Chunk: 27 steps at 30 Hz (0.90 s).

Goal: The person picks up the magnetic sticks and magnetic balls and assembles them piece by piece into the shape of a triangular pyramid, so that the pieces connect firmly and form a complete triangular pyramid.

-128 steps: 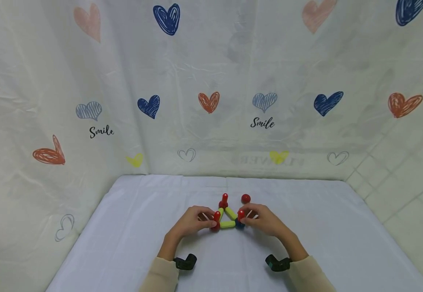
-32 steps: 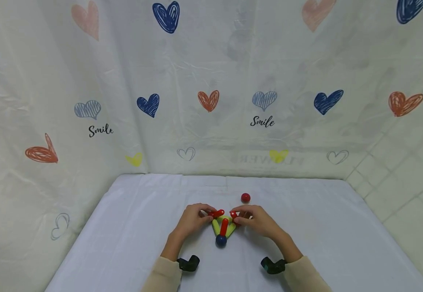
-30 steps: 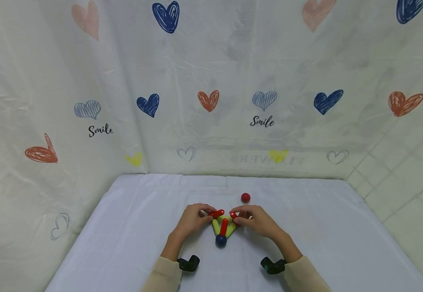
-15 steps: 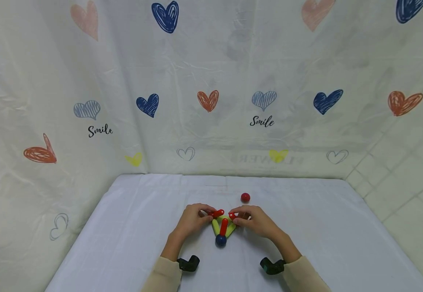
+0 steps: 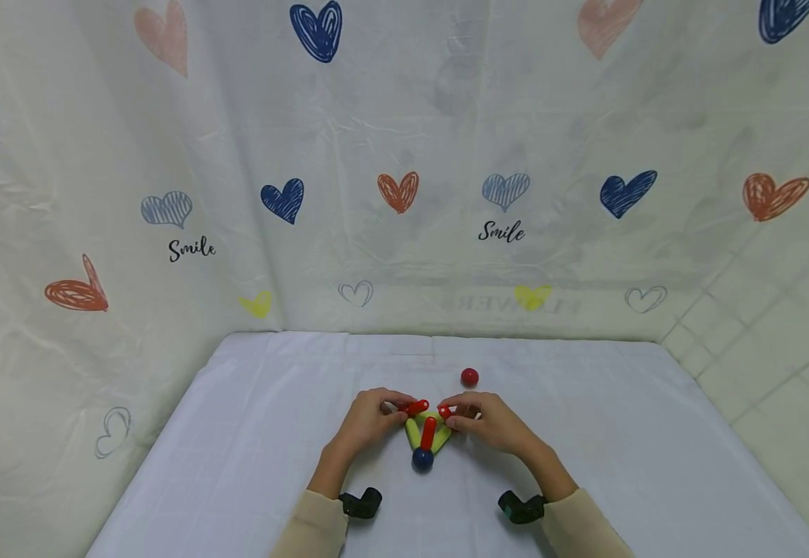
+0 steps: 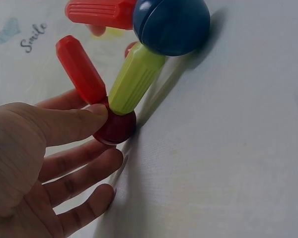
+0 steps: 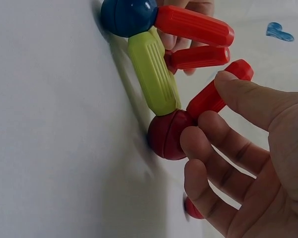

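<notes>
A triangle of yellow-green magnetic building rods [image 5: 413, 434] joins a blue ball [image 5: 422, 459] at the front with two red balls behind it. From each ball rises a red rod; the front red rod [image 5: 428, 434] stands on the blue ball. My left hand [image 5: 370, 418] pinches the left red ball [image 6: 116, 130], its thumb at the foot of the left red rod [image 6: 80, 69]. On the other side my right hand [image 5: 484, 418] pinches the right red rod [image 7: 208, 98], with fingertips against the right red ball [image 7: 167, 136].
A loose red ball [image 5: 469, 377] lies behind the right hand on the white-covered table [image 5: 293, 372]. A curtain [image 5: 558, 256] printed with hearts hangs behind the table. Black cameras are strapped to both wrists.
Since the oldest frame the triangle has turned, bringing the blue ball from the right to the front. Over the last second the right red rod has shifted slightly left; the left hand has stayed put.
</notes>
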Each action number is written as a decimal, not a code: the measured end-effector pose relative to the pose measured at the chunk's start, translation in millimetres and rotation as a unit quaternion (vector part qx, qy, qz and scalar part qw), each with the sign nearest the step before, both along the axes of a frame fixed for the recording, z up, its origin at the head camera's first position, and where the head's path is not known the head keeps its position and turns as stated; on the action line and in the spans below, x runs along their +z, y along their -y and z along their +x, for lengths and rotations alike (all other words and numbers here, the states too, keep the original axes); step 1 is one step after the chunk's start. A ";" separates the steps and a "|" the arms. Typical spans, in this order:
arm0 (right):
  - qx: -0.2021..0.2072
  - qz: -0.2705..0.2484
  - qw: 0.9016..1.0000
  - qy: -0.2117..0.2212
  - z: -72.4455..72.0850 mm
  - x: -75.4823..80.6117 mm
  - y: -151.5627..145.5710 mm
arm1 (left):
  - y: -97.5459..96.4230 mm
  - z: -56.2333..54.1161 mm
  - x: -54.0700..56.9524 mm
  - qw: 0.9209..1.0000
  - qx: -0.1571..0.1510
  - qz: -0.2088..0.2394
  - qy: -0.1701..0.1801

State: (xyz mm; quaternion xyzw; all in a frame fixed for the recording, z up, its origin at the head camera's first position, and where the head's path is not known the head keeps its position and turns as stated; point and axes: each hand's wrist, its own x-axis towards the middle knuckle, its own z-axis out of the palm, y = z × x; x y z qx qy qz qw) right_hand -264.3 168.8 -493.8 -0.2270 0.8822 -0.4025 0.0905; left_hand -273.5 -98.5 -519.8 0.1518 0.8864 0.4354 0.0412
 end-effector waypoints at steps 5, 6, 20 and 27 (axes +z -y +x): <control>0.000 -0.001 1.000 0.006 -0.9 -0.6 -0.1 | 0.2 0.4 0.4 1.000 -0.002 0.001 -0.002; 0.000 -0.002 1.000 0.006 -1.1 -0.9 -0.1 | 0.2 0.6 0.6 1.000 -0.002 0.002 -0.001; -0.068 0.005 0.998 0.009 -8.8 3.3 -15.6 | 9.3 -1.4 -0.5 1.000 0.002 -0.019 0.000; -0.147 -0.082 0.985 0.038 -12.8 12.0 -26.1 | 10.7 -1.7 0.2 0.999 0.029 -0.037 -0.004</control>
